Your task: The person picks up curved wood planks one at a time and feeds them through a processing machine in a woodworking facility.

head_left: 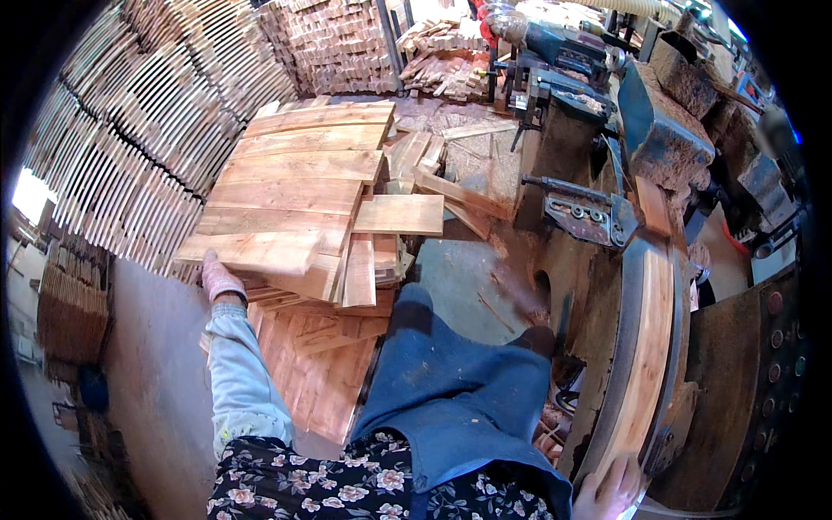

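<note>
My left hand (223, 277), in a pinkish work glove, is closed on the near left end of a wooden board (260, 250). That board lies on top of a stack of planed boards (299, 165) to my left. At the lower right, my right hand (614, 487) is bare and holds the near end of another wooden board (652, 338). This one lies lengthwise along the bed of a woodworking machine (611, 364), its far end reaching toward the machine's metal guide (589, 212). Part of the right hand's grip is hidden at the picture's edge.
Tall stacks of wooden slats (165, 113) stand at the left and back. Loose offcuts (472, 195) lie beside the board stack. A sawdust-covered blue metal hood (667, 126) rises on the machine. A panel with round buttons (771, 373) is at the far right.
</note>
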Tool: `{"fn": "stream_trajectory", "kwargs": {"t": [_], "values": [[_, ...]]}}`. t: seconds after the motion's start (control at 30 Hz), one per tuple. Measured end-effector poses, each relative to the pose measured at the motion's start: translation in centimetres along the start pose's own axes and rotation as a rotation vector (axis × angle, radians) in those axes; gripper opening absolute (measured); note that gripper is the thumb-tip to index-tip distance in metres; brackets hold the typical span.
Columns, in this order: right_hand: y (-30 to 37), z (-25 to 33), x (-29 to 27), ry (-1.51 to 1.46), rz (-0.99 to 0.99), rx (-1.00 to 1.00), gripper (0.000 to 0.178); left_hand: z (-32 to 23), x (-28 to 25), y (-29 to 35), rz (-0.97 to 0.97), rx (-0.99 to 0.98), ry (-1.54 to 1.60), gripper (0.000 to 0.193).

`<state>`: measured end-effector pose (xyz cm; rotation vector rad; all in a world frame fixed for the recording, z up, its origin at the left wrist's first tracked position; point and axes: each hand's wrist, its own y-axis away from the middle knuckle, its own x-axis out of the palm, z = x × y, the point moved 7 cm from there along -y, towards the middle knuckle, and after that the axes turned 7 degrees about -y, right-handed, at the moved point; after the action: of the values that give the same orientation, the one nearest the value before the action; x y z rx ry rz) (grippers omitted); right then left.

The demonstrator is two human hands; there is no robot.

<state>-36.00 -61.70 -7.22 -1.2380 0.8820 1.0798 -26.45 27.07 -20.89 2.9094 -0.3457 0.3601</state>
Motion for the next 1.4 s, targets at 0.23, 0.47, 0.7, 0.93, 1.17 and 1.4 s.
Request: {"fn": "stream_trajectory", "kwargs": {"t": [0.23, 0.47, 0.7, 0.93, 1.17, 1.4], "values": [[-12.5, -2.8, 6.0, -0.087, -0.015, -0.004, 0.053, 2.6, -1.6, -1.4, -0.035, -0.118, -0.164, 0.060], [-23.6, -3.7, 11.1, -0.118, -0.046, -0.059, 0.052, -1.1, 9.8, 16.7, 0.580, 0.204, -0.070, 0.045], [-17.2, 14.0, 3.3, -0.420, -0.006, -0.555, 0.103, 3.9, 26.4, 43.6, 0.937, -0.128, 0.018, 0.031], [-1.3, 1.5, 1.2, -0.190, 0.150, 0.291, 0.109, 9.9, 28.9, 64.7, 1.535, -0.483, -0.054, 0.048], [5.3, -2.3, 1.6, 0.059, -0.064, 0.631, 0.102, 2.1, 29.7, 48.6, 1.194, 0.301, -0.218, 0.017], [-9.8, -4.9, 3.7, -0.160, -0.562, 0.390, 0.096, -1.0, 13.7, 19.8, 0.072, 0.313, -0.072, 0.055]]}}
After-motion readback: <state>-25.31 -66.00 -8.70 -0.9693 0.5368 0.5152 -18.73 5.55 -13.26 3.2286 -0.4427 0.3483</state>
